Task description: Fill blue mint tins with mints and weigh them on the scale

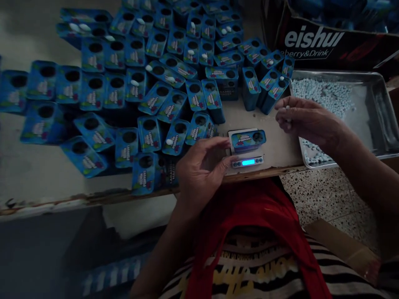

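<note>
A blue candy tin (246, 141) with a round hole in its top lies on a small digital scale (248, 162) whose display glows blue. My left hand (202, 166) is beside the scale's left side, thumb and fingers apart, with nothing between them. To the right of the tin, my right hand (301, 118) is closed in a pinch on a few small white candies (288, 114). It hovers over the near left part of a metal tray (368, 120), where many pale candies (327, 95) are heaped.
Many blue tins (93, 89) crowd the table on the left and at the back, some with white candies on top. A dark printed carton (311, 45) of blue items stands behind the tray. The table's worn front edge (268, 172) runs close to my red apron (249, 203).
</note>
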`<state>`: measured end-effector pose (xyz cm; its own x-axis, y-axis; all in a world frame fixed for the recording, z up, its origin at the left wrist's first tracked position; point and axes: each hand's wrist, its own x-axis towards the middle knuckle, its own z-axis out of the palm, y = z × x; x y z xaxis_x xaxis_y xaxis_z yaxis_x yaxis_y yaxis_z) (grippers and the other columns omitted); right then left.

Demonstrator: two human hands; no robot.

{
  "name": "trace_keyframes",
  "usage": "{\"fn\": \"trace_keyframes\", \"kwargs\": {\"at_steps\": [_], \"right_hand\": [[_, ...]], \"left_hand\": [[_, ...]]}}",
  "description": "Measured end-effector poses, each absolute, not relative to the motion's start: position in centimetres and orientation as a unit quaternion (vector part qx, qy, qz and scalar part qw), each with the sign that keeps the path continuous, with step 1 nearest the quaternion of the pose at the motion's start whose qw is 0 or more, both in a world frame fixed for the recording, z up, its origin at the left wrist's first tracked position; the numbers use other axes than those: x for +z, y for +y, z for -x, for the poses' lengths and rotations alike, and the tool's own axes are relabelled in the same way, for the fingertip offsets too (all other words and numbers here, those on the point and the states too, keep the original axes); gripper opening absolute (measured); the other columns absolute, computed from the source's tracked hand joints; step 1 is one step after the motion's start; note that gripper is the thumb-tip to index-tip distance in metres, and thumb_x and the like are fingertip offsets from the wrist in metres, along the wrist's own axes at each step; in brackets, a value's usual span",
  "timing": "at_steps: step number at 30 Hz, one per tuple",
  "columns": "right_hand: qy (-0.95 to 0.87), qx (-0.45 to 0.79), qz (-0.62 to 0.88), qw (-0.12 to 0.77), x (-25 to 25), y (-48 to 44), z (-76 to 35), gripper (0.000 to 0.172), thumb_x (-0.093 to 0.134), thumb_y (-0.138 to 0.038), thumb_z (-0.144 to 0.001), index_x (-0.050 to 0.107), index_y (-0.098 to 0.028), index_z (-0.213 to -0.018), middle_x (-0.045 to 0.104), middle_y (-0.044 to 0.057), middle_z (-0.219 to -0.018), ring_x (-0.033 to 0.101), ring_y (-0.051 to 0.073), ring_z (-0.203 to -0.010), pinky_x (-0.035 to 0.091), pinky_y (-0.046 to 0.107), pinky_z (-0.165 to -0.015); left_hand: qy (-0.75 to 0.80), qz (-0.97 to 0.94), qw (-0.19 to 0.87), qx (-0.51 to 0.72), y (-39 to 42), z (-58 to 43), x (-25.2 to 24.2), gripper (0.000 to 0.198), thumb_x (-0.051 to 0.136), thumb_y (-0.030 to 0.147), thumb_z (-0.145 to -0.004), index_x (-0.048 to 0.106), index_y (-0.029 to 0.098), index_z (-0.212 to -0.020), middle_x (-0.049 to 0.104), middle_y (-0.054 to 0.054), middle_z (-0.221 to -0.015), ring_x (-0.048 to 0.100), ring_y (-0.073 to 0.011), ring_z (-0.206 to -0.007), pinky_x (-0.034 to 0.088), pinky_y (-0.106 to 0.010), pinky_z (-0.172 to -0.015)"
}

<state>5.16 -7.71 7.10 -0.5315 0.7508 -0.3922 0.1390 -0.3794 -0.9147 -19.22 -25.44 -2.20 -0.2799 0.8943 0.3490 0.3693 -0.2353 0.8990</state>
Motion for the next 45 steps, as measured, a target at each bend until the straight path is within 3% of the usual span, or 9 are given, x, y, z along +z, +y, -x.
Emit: {"fn": "trace_keyframes", "kwargs": {"at_steps": [6,21,26,31,33,35,38,41,45], "right_hand": [[-0.553,0.712,0.4,0.165,7.4,-8.2,-5.3,0.016,0.083,-0.025,-0.102,0.073,-0.015,-0.11,0.072,0.001,-0.08,0.059,0.009,-0.062,0.043,0.021,-0.054],[-0.667,0.639,0.357,0.136,8.5,-9.4,-3.8,0.024,0.088,-0.036,-0.101,0.077,-0.017,-0.108,0.073,0.001,-0.077,0.056,0.009,-0.059,0.042,0.022,-0.051],[-0.661,0.637,0.37,0.141,8.5,-9.5,-3.9,0.022,0.088,-0.035,-0.101,0.078,-0.016,-0.107,0.075,0.002,-0.078,0.055,0.009,-0.06,0.041,0.023,-0.051],[-0.636,0.652,0.378,0.164,8.3,-9.4,-4.6,0.027,0.089,-0.04,-0.099,0.077,-0.017,-0.107,0.074,0.003,-0.08,0.057,0.011,-0.063,0.044,0.024,-0.053],[-0.623,0.645,0.399,0.193,8.2,-8.9,-6.3,0.028,0.085,-0.044,-0.099,0.077,-0.019,-0.108,0.075,0.003,-0.083,0.06,0.013,-0.066,0.049,0.026,-0.058],[-0.63,0.596,0.443,0.226,7.7,-8.4,-9.0,0.025,0.079,-0.045,-0.101,0.077,-0.022,-0.11,0.077,0.006,-0.092,0.067,0.017,-0.076,0.057,0.031,-0.069],[-0.684,0.426,0.546,0.231,6.1,-8.0,-13.4,0.022,0.082,-0.04,-0.094,0.08,-0.026,-0.111,0.08,0.012,-0.121,0.073,0.03,-0.116,0.062,0.047,-0.098],[-0.674,0.322,0.605,0.276,3.5,-9.1,-15.6,0.031,0.088,-0.036,-0.086,0.081,-0.028,-0.115,0.074,0.012,-0.145,0.063,0.036,-0.143,0.054,0.056,-0.118],[-0.449,0.576,0.547,0.41,0.3,-11.4,-13.9,0.031,0.076,-0.052,-0.098,0.077,-0.028,-0.117,0.081,0.009,-0.12,0.075,0.026,-0.113,0.062,0.047,-0.109]], "left_hand": [[0.564,-0.523,0.246,0.59,-25.5,19.8,-2.1,0.044,0.093,0.027,-0.094,0.076,0.033,-0.135,0.076,-0.005,-0.128,0.079,-0.0264,-0.121,0.071,-0.045,-0.113],[0.582,-0.527,0.193,0.588,-25.7,19.8,-2.7,0.048,0.094,0.025,-0.092,0.075,0.032,-0.136,0.076,-0.004,-0.13,0.08,-0.0265,-0.121,0.071,-0.045,-0.112],[0.561,-0.518,0.167,0.624,-25.7,18.7,-3.2,0.061,0.093,0.025,-0.092,0.068,0.033,-0.147,0.073,-0.006,-0.139,0.077,-0.0266,-0.129,0.069,-0.046,-0.117],[0.556,-0.516,0.228,0.611,-24.4,16.8,-5.1,0.073,0.092,0.04,-0.095,0.054,0.031,-0.157,0.068,-0.012,-0.152,0.07,-0.0318,-0.144,0.062,-0.054,-0.124],[0.554,-0.51,0.261,0.604,-23.6,16.1,-6.2,0.076,0.093,0.042,-0.094,0.052,0.03,-0.157,0.068,-0.013,-0.153,0.07,-0.0326,-0.144,0.063,-0.053,-0.121],[0.564,-0.503,0.292,0.586,-22.9,15.6,-6.9,0.065,0.092,0.04,-0.095,0.059,0.028,-0.15,0.074,-0.011,-0.143,0.076,-0.0304,-0.133,0.066,-0.047,-0.113],[0.585,-0.514,0.295,0.554,-21.6,15.3,-6.9,0.044,0.09,0.033,-0.094,0.07,0.026,-0.132,0.079,-0.006,-0.12,0.08,-0.0264,-0.11,0.069,-0.04,-0.1],[0.55,-0.625,0.216,0.511,-19.9,14.7,-4.9,0.033,0.08,0.024,-0.098,0.075,0.028,-0.13,0.08,-0.006,-0.122,0.077,-0.028,-0.115,0.063,-0.048,-0.113],[0.428,-0.778,0.091,0.451,-17.0,11.7,-1.9,0.04,0.062,0.014,-0.105,0.077,0.036,-0.134,0.08,-0.003,-0.134,0.072,-0.0277,-0.132,0.036,-0.06,-0.14]]}}
